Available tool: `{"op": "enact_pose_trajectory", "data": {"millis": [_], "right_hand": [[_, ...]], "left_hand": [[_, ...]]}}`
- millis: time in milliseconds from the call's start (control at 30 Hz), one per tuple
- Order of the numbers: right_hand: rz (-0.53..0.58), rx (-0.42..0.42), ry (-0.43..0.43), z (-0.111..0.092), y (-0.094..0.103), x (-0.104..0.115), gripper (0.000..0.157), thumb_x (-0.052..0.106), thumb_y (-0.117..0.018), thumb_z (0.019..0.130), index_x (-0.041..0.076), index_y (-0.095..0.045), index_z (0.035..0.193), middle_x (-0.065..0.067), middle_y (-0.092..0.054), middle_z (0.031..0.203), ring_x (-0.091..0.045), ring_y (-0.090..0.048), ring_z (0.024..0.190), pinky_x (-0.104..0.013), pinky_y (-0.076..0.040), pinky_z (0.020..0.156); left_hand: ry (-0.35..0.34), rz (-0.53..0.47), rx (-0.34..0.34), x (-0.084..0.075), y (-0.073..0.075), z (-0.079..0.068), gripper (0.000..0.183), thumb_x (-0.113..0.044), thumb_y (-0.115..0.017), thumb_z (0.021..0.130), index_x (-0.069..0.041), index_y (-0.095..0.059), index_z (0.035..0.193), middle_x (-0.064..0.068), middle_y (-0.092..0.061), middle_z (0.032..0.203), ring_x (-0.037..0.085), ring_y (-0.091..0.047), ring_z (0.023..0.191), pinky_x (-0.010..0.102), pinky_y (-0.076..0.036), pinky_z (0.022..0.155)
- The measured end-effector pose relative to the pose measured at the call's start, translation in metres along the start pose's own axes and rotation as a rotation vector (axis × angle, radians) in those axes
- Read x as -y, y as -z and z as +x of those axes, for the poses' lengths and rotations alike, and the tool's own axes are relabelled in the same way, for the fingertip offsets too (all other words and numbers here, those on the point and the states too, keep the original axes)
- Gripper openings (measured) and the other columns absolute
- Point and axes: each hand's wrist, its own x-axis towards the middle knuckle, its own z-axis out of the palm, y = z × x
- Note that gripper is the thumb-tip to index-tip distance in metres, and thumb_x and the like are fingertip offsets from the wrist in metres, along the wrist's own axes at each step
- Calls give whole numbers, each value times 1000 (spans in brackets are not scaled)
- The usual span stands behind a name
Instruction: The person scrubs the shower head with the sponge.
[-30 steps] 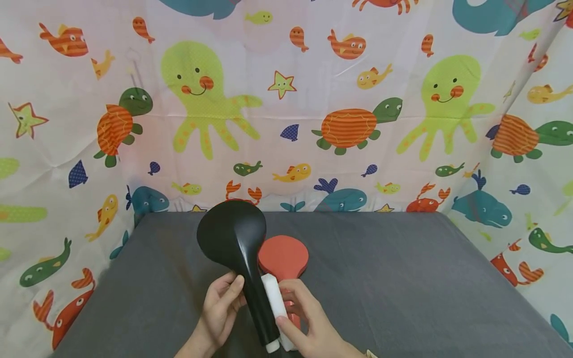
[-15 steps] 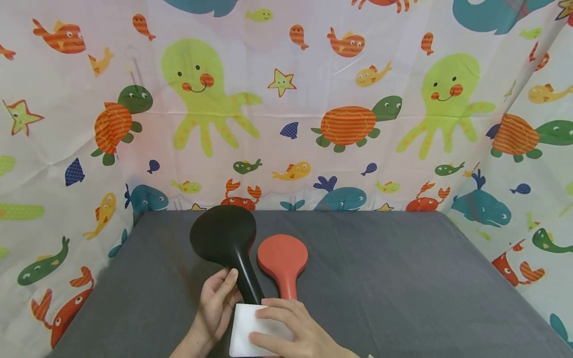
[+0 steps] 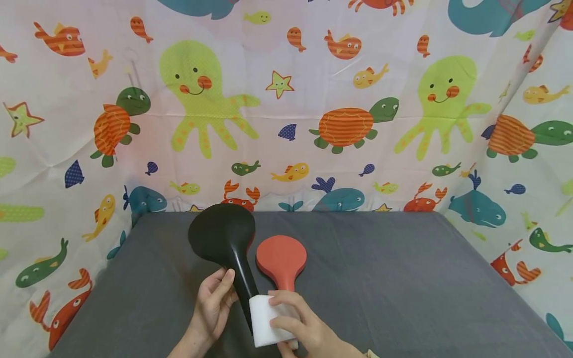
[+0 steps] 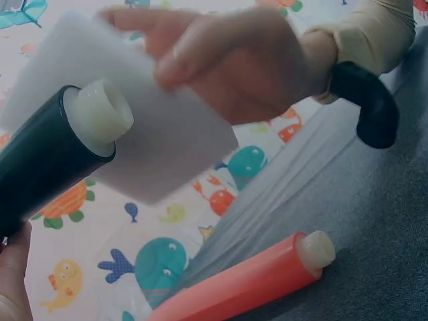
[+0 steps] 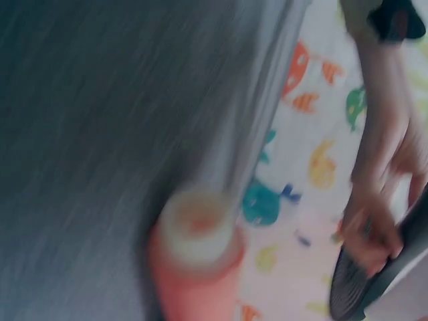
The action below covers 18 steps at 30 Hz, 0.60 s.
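Observation:
My left hand holds a black shower head by its handle, thumb on top, the round head tilted up to the left. A whitish connector sticks out of the handle's end in the left wrist view. In my right hand is a white sponge, pinched beside the lower handle and covering part of it in the head view. The left wrist view shows this sponge blurred, behind the connector. Nearby, a red shower head lies on the grey cloth; my right hand and the sponge hide its handle end.
Grey cloth covers the table. A white curtain printed with sea animals stands behind it and at both sides. The red handle's whitish connector appears in the left wrist view.
The black shower head has shifted slightly left. My right hand has turned the sponge from edge-on to flat-on, then angled it again beside the lower handle. The red shower head stays put.

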Motion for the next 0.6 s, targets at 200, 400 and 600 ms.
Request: {"op": "enact_pose_trajectory", "data": {"millis": [200,400,600], "right_hand": [[-62,-5,94,3,-8,7,25,20,-45,99,-4,-47,102,-26,-36,119,-39,-37,123,-48,-39,97],[22,-50,-85,-13,-12,-1,15,9,-50,94,-3,-43,101,-24,-34,118,-34,-43,116,-44,-45,91],[65,-35,-266,-26,-17,-4,22,4,-55,87,1,-40,103,-20,-34,121,-25,-44,109,-35,-45,85]], "left_hand": [[10,15,-1,0,-1,-1,32,2,-34,99,-6,-64,95,-1,-61,87,9,-60,78,24,-52,69],[-15,33,-23,-2,-4,-1,30,4,-36,97,-5,-65,95,1,-63,87,11,-63,76,25,-53,67],[-14,24,-63,-4,-6,-2,30,1,-38,98,-6,-66,91,-1,-61,82,8,-61,72,22,-53,64]]}}
